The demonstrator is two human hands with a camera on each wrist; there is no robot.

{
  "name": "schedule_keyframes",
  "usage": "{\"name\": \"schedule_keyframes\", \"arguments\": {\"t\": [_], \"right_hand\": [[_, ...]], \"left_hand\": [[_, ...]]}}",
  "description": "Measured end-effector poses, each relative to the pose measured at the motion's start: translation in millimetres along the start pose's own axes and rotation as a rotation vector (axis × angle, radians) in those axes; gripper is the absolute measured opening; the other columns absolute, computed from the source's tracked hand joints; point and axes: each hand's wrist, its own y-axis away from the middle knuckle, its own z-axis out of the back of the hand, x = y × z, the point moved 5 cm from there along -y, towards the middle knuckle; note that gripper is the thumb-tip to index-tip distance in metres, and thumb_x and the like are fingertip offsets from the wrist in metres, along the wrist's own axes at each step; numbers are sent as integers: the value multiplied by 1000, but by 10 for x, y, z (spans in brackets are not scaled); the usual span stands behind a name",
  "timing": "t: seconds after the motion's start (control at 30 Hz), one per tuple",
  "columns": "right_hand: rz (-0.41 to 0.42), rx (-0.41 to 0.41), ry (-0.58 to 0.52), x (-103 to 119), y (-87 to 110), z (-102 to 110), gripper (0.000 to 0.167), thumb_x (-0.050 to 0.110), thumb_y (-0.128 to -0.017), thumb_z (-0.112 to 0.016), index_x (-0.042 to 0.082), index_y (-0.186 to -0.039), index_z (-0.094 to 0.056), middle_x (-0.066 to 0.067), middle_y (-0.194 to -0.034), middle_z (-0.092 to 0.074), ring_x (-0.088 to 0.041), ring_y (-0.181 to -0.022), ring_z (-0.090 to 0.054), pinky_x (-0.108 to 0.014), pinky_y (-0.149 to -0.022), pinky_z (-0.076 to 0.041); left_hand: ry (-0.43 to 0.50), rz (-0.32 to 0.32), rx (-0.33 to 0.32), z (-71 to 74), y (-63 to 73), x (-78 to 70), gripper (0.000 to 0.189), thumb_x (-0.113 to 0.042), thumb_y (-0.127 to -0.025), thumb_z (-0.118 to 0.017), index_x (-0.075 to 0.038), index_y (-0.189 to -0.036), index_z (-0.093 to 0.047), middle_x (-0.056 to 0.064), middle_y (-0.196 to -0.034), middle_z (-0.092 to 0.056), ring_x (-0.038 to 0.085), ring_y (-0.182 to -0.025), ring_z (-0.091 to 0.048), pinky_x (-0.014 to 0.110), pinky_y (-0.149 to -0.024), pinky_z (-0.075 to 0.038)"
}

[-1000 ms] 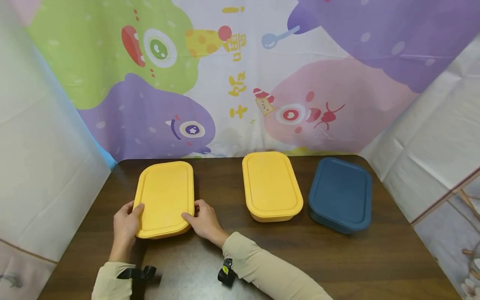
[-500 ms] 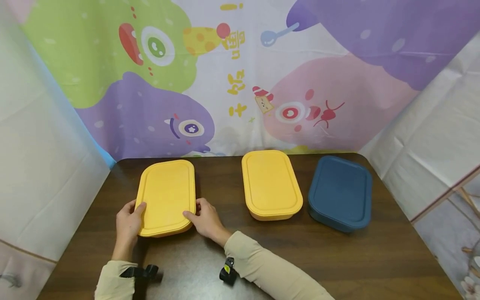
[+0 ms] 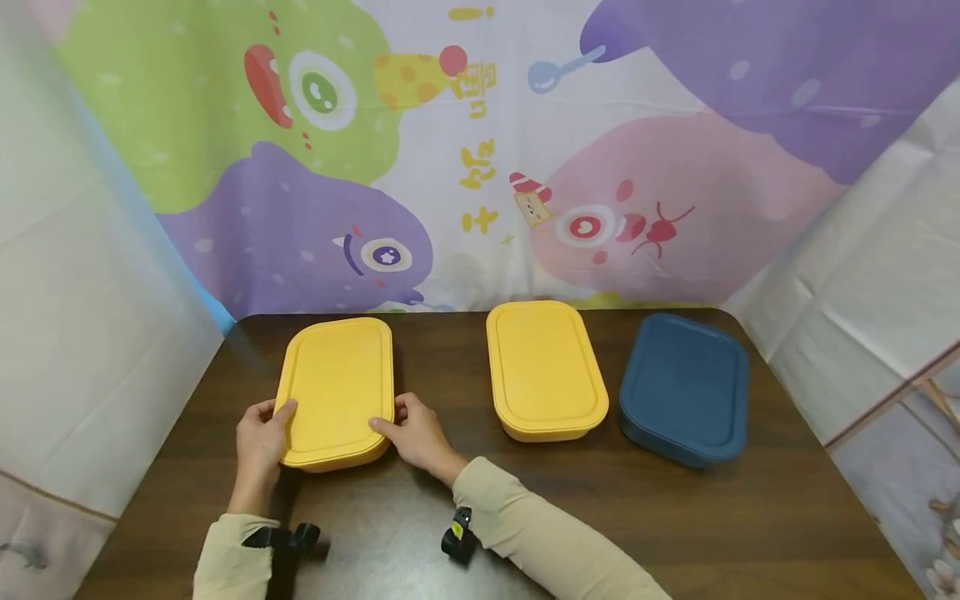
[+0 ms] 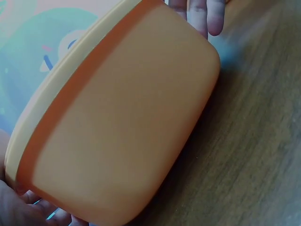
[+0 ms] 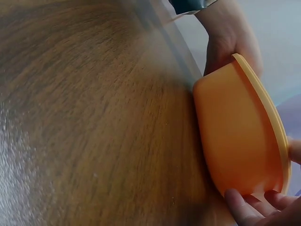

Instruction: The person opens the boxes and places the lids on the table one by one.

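Observation:
A yellow lidded food container (image 3: pixel 339 387) stands at the left of the table, held between two hands. My left hand (image 3: pixel 258 442) grips its near left edge, thumb over the lid rim and fingers down the side. At the opposite edge my right hand (image 3: pixel 416 435) grips it the same way, with the thumb on the lid. The left wrist view shows the container's near wall (image 4: pixel 117 113), close over the wood. In the right wrist view, the right fingertips (image 5: pixel 235 200) press the side wall below the lid.
A second yellow lidded container (image 3: pixel 545 367) stands right of the middle, and a dark blue one (image 3: pixel 685 387) is beside it on the right. Behind the brown wooden table (image 3: pixel 600 517) hangs a cartoon-printed cloth (image 3: pixel 465 267). Wrist cameras in black bands sit on both sleeves.
Both hands have shifted the left yellow container slightly to the right and a little toward the back, keeping their grip. The other two containers have stayed in place.

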Motion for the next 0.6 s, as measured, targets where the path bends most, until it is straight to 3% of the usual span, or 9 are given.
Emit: {"name": "schedule_keyframes", "arguments": {"t": [0.6], "right_hand": [[30,28,-13,22,40,-21,39,28,-93,-66,-2,-117,-56,-11,-98,-63,-10,-81,-58,-18,-67,-47]], "left_hand": [[-55,-59,-68,15,20,-9,50,-29,-99,-53,8,-131,-48,17,-115,-51,6,-77,-48,12,-60,-41]]}}
